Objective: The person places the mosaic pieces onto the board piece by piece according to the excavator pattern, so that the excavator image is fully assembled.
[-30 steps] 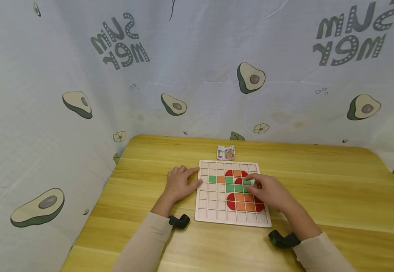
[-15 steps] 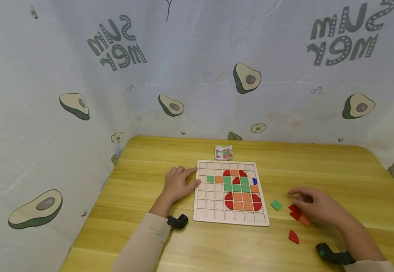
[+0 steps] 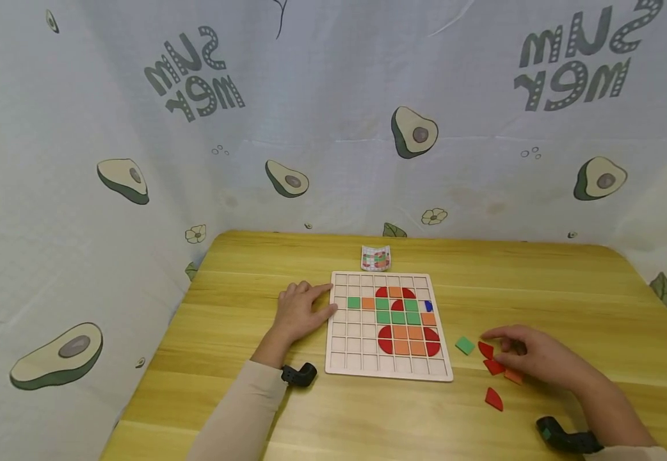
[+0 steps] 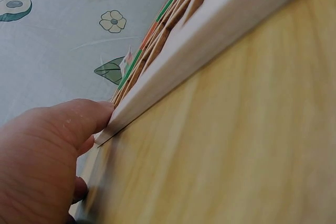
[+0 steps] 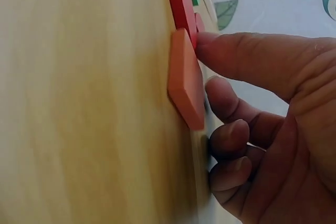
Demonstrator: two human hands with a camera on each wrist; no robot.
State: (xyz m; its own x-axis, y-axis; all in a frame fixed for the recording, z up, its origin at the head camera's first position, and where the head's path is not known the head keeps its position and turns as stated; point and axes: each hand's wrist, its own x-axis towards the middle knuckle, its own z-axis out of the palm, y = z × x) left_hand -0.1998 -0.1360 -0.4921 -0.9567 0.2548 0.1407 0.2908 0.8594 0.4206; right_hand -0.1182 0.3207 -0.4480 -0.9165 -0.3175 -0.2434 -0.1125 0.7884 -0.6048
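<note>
A pale wooden grid board [image 3: 352, 363] lies on the table, partly filled with green, orange and red tiles and one small blue piece [image 3: 428, 307]. The left hand [image 3: 296, 312] touches the board's left edge with its extended index finger and thumb. To the right of the board, the right hand [image 3: 541, 353] pinches a red quarter-circle tile [image 3: 486, 349] between index finger and thumb, low at the table. Against that hand lie another red tile [image 3: 493, 367] and an orange tile [image 5: 184, 80]. In the right wrist view the thumb hides the index finger.
A loose green tile [image 3: 465, 346] lies between the board and the right hand. Nearer the front is a red quarter-circle tile [image 3: 493, 399]. Behind the board stands a curved pattern card [image 3: 376, 258]. A printed cloth [image 3: 333, 128] hangs along the table's far edge.
The right hand has left the board for the loose tiles on the right. In the last half second one red tile has shifted slightly left and away. The left hand stays put.
</note>
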